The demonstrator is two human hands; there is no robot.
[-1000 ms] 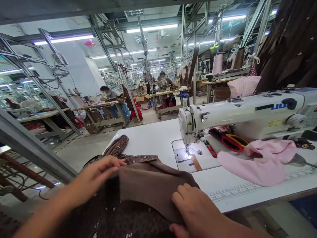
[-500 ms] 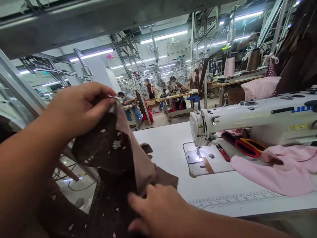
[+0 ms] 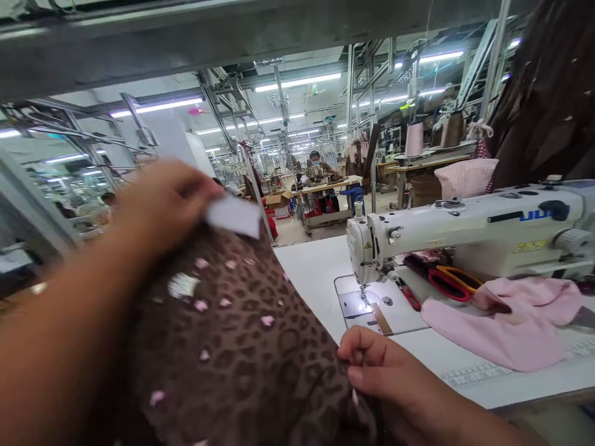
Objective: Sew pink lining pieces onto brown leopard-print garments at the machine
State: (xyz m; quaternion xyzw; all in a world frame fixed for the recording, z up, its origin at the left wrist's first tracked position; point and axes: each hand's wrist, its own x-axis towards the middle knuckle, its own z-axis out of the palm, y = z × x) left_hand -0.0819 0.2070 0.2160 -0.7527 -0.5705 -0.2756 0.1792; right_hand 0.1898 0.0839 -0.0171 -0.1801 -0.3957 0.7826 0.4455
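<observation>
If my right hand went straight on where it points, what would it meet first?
Your right hand would likely meet the brown leopard-print fabric first, right at its fingertips, though depth is unclear.

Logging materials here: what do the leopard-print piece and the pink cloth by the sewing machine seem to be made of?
The leopard-print piece looks like soft, matte brown fabric, draping in folds; fibre unclear. The pink cloth looks like matte textile, lying in limp folds; woven or knit cannot be told.
</observation>
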